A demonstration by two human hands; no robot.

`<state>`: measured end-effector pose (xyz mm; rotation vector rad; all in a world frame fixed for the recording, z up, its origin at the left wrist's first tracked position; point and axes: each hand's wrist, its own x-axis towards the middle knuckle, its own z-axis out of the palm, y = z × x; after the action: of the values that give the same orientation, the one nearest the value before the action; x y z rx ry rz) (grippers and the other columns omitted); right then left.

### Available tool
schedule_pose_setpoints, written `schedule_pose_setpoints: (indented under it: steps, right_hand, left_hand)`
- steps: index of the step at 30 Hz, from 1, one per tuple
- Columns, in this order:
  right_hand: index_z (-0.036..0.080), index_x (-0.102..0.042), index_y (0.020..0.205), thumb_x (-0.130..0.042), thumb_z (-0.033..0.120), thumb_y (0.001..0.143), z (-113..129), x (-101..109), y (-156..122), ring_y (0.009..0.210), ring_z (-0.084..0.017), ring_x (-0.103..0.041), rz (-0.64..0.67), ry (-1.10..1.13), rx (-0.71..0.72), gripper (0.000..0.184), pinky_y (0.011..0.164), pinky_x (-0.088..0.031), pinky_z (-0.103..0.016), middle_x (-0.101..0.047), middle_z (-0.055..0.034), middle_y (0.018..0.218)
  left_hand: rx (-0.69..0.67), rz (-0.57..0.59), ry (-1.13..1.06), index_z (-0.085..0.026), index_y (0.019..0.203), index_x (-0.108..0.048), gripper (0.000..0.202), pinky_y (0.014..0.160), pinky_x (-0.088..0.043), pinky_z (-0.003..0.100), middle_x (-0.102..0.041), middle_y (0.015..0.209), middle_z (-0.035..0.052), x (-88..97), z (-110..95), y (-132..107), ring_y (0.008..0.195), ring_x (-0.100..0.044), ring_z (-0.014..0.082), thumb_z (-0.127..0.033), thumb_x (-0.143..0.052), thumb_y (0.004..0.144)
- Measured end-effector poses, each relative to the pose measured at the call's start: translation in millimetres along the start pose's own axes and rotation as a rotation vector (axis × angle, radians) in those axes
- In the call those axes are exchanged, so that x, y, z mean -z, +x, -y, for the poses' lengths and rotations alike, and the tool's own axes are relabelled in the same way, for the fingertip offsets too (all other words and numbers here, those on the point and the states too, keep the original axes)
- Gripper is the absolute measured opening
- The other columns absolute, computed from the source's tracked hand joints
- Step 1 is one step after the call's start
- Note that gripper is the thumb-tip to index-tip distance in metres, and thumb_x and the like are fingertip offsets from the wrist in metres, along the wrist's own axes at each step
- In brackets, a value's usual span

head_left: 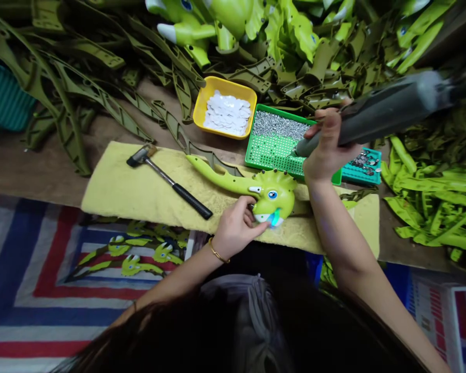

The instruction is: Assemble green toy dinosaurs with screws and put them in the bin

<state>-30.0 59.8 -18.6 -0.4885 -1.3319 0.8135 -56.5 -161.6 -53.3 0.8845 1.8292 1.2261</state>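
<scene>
My left hand (241, 224) grips the lower edge of a lime-green plastic dinosaur-head toy piece (280, 187), thumb near its mouth, where something glows blue. The piece has a blue eye, a white horn and a long tapering arm, and lies on a yellow cloth (112, 181). My right hand (328, 145) is wrapped round a grey electric screwdriver (388, 111). Its tip is over the green perforated tray (274, 150), which holds many small silver screws (279, 126). Whether a screw sits on the tip I cannot tell.
A hammer (171, 181) lies on the cloth's left part. A yellow tub (225, 132) holds white pieces; a teal tray (363, 178) holds small metal discs. Olive plastic parts (112, 62) and lime-green parts (438, 207) are heaped around. Several similar toys (132, 264) lie below at left.
</scene>
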Motion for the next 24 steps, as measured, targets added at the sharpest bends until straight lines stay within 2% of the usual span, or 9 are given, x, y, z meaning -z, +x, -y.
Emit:
schedule_pose_setpoints:
  steps: [3, 5, 9, 11, 18, 22, 24]
  right_hand:
    - [0.028, -0.064, 0.096, -0.062, 0.045, 0.085, 34.2, -2.0, -1.6, 0.042, -0.005, -0.049, 0.011, 0.181, 0.003, 0.021, 0.038, -0.036, -0.022, -0.065, 0.0044, 0.076]
    - [0.028, -0.067, 0.097, -0.061, 0.047, 0.085, 58.0, -1.3, -10.7, 0.041, -0.004, -0.048, 0.113, 0.28, -0.024, 0.023, 0.035, -0.035, -0.021, -0.065, 0.004, 0.075]
    - [0.038, -0.063, 0.107, -0.06, 0.058, 0.082, 83.6, 2.5, -36.3, 0.041, -0.006, -0.047, 0.322, 0.177, -0.051, 0.032, 0.035, -0.039, -0.023, -0.065, 0.0056, 0.08]
    - [0.041, -0.061, 0.109, -0.06, 0.06, 0.081, 84.3, 3.0, -44.8, 0.043, -0.007, -0.049, 0.361, 0.147, -0.063, 0.034, 0.038, -0.042, -0.024, -0.064, 0.0058, 0.083]
    - [0.035, -0.062, 0.112, -0.067, 0.051, 0.079, 67.2, 0.4, -53.5, 0.05, -0.01, -0.056, 0.438, 0.29, -0.124, 0.037, 0.048, -0.05, -0.026, -0.065, 0.0041, 0.081]
    - [0.034, -0.062, 0.114, -0.07, 0.041, 0.079, 61.4, 4.6, -60.4, 0.05, -0.008, -0.053, 0.514, 0.333, -0.142, 0.037, 0.044, -0.047, -0.023, -0.062, 0.0051, 0.076]
    - [0.034, -0.062, 0.116, -0.07, 0.042, 0.078, 60.5, 6.8, -64.1, 0.048, -0.008, -0.052, 0.528, 0.332, -0.121, 0.04, 0.041, -0.045, -0.022, -0.06, 0.0056, 0.073]
  left_hand:
    - [-0.058, -0.064, 0.032, -0.02, 0.098, -0.056, 0.043, 0.054, -0.047, 0.024, -0.055, 0.059, -0.006, -4.6, -0.2, 0.5, 0.051, -0.056, 0.0108, -0.036, -0.079, 0.067]
    - [-0.073, -0.099, 0.039, -0.019, 0.098, -0.058, 0.042, 0.055, -0.047, 0.024, -0.056, 0.06, -0.0053, -7.8, 0.2, 0.6, 0.052, -0.055, 0.0109, -0.036, -0.079, 0.066]
    - [-0.086, -0.145, 0.043, -0.018, 0.101, -0.059, 0.043, 0.056, -0.047, 0.025, -0.055, 0.06, -0.005, -13.0, 1.3, -0.8, 0.054, -0.055, 0.0113, -0.034, -0.078, 0.067]
    - [-0.093, -0.153, 0.039, -0.017, 0.102, -0.059, 0.044, 0.056, -0.047, 0.025, -0.054, 0.06, -0.0055, -14.4, 1.7, -1.6, 0.054, -0.055, 0.011, -0.033, -0.078, 0.066]
    - [-0.09, -0.125, 0.031, -0.017, 0.101, -0.056, 0.042, 0.055, -0.046, 0.023, -0.053, 0.059, -0.0076, -15.4, 1.3, -2.3, 0.054, -0.056, 0.0104, -0.027, -0.077, 0.067]
    - [-0.07, -0.097, -0.02, -0.018, 0.1, -0.056, 0.038, 0.054, -0.046, 0.022, -0.055, 0.061, -0.007, -14.7, -0.6, -2.7, 0.054, -0.056, 0.0097, -0.025, -0.076, 0.068]
    - [-0.067, -0.094, -0.034, -0.018, 0.099, -0.056, 0.037, 0.054, -0.046, 0.022, -0.055, 0.062, -0.0066, -13.9, -0.9, -2.7, 0.054, -0.056, 0.0097, -0.023, -0.075, 0.068]
